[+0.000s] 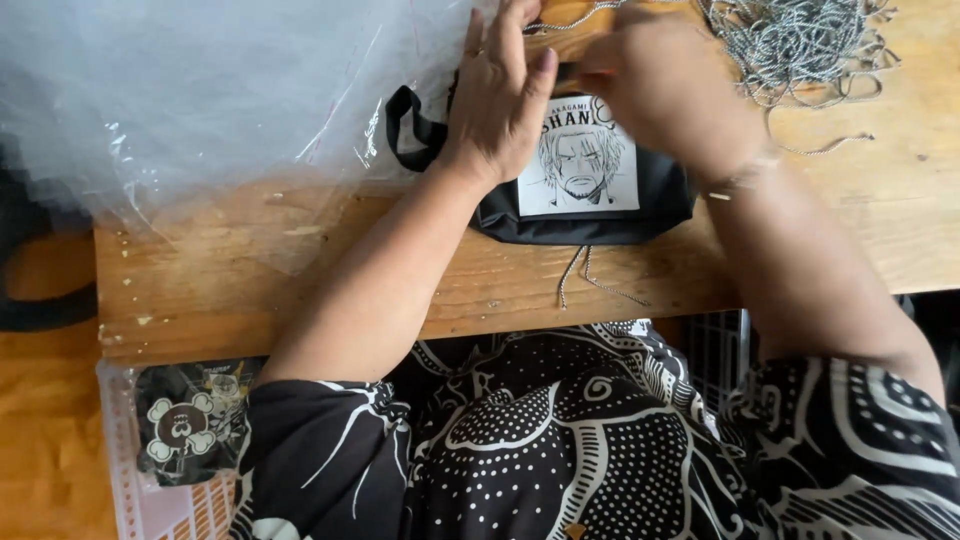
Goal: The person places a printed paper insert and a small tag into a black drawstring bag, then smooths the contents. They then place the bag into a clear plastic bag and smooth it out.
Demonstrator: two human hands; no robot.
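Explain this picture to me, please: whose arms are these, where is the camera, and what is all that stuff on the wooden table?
There is no machine here. A person wears a camera on the head, so you look down along their own two bare arms. The left hand lies flat on a small black pouch that bears a white patch with a drawn face. The right hand is at the pouch's top edge, fingers pinched; what they grip is hidden. The pouch lies on a wooden table. A pile of silver-grey cords lies at the top right, and two cord ends hang below the pouch. Clear plastic bags cover the left of the table. Below the table's left edge, another black pouch with a skull print lies in a plastic basket.
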